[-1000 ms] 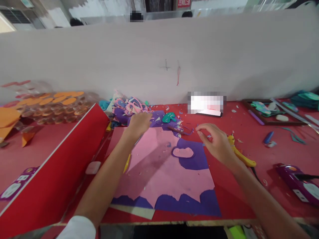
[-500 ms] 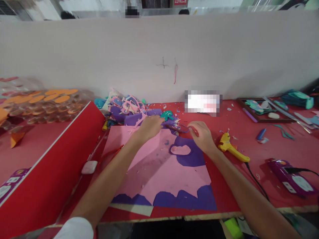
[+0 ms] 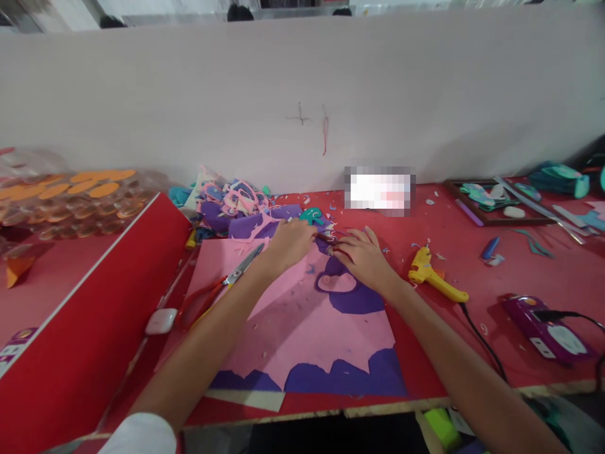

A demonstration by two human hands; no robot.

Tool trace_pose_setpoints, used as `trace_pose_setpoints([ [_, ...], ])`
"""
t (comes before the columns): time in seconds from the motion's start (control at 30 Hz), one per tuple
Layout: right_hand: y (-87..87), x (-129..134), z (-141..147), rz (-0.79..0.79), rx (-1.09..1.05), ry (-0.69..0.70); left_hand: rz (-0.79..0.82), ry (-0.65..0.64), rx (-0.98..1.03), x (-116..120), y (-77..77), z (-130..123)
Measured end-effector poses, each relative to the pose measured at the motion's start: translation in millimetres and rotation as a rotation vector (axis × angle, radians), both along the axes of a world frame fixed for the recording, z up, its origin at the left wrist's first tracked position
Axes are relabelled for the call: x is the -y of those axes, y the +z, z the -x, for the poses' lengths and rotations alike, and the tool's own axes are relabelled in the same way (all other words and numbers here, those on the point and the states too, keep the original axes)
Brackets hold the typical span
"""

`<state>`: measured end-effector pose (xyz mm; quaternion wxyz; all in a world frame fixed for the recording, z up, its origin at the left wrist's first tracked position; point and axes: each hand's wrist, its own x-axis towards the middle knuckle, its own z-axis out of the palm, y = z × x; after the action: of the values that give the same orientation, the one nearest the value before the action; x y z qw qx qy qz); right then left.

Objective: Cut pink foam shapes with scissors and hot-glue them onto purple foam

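Observation:
My left hand is closed near the top edge of the pink sheet, with a small dark piece at its fingertips. My right hand has its fingers partly spread over the far end of that piece, touching purple foam. Below my hands lies a pink cut-out with a purple border, on the purple sheet. A teal shape rests just beyond my left hand. Scissors with red handles lie partly under my left forearm.
A yellow glue gun and a purple device lie at the right, with cords. A red panel stands at the left beside a white block. Foam scraps are heaped behind; a framed tray sits back right.
My right hand has moved left, closer to my left hand, and its fingers have spread. The scissors show more from beside my left forearm. The view has shifted slightly.

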<state>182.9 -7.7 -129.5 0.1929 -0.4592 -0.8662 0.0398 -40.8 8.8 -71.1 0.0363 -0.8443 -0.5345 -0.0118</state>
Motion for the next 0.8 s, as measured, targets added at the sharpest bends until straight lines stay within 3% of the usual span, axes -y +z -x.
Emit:
trace_pose_setpoints([
  [0.13, 4.6, -1.1, -13.2, -0.024, 0.035, -0.067, 0.0, -0.033, 0.012, 2.5, -9.4, -3.1],
  [0.27, 9.3, -0.4, -28.1, -0.04, 0.135, -0.167, 0.025, -0.148, 0.05, 4.5, -19.4, -6.9],
  [0.43, 13.8, 0.5, -39.0, -0.038, 0.214, -0.261, 0.11, -0.236, 0.14, 4.1, -23.7, -7.0],
  [0.6, 14.7, -0.2, -42.2, -0.03, 0.247, -0.31, 0.105, -0.22, 0.179, 4.2, -23.4, -7.7],
  [0.8, 11.8, -0.1, -42.9, -0.024, 0.225, -0.31, -0.02, -0.137, 0.049, 6.0, -25.0, -10.9],
])
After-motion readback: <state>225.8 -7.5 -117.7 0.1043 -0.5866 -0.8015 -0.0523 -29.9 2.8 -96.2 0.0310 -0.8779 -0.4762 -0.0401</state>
